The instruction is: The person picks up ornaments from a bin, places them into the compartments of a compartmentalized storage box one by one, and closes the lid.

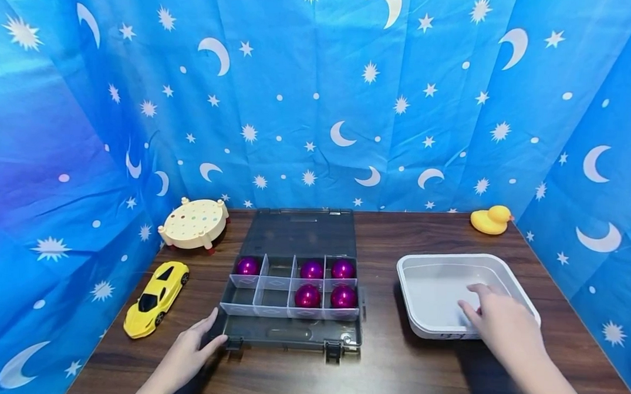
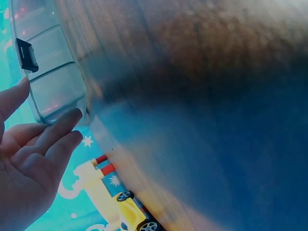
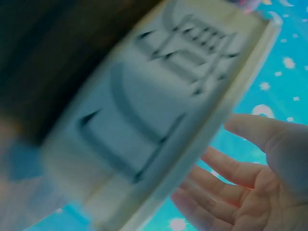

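Observation:
A dark translucent organizer box (image 1: 288,336) lies with its lid (image 1: 300,234) tilted back. Several shiny magenta balls (image 1: 248,266) sit in its compartments: back left, and both rows of the two right-hand columns. My left hand (image 1: 184,353) rests at the box's front left corner, thumb at the front edge near a latch (image 2: 26,55), fingers extended along the side. Over the white plastic tray (image 1: 408,301) hovers my right hand (image 1: 505,326), fingers relaxed and slightly bent. Nothing shows in its palm in the right wrist view, where the tray's marked wall (image 3: 130,120) stands close.
A yellow toy car (image 1: 156,300) and a cream round pegged stand (image 1: 195,223) are at the left. A yellow rubber duck (image 1: 491,220) sits at the back right. Blue cloth (image 1: 319,103) with moons and stars walls in the dark wooden table (image 1: 377,364).

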`<action>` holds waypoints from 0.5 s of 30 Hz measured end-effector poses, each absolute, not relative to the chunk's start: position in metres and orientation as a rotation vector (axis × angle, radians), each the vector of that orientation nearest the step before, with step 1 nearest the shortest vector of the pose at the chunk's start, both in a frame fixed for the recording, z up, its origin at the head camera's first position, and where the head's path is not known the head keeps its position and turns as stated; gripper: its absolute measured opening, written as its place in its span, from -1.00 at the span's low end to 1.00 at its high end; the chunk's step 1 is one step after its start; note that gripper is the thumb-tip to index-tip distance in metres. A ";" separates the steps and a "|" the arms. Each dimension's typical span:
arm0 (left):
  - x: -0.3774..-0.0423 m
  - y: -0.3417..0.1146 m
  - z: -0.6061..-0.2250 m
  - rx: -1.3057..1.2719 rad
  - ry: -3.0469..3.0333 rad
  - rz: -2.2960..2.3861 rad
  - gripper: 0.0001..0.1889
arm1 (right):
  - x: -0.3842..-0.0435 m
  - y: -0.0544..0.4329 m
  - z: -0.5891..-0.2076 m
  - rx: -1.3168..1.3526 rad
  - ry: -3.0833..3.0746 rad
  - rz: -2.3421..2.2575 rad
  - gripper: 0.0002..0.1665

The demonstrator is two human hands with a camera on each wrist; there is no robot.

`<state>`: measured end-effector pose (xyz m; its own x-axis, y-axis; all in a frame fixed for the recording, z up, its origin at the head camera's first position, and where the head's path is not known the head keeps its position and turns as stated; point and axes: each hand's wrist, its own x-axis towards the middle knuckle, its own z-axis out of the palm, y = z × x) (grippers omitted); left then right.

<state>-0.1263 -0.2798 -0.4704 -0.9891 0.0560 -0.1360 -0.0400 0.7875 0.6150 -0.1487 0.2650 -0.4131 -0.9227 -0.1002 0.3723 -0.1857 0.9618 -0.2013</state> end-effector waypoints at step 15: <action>-0.127 -0.280 -0.468 -0.003 2.817 0.967 -0.27 | -0.166 0.308 -0.413 0.006 -3.126 0.373 -0.37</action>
<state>-0.1273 -0.2796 -0.4685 -0.9868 0.0508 -0.1541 -0.0546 0.7904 0.6102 -0.1663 0.3076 -0.4127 -1.0000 -0.0043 -0.0060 -0.0028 0.9719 -0.2353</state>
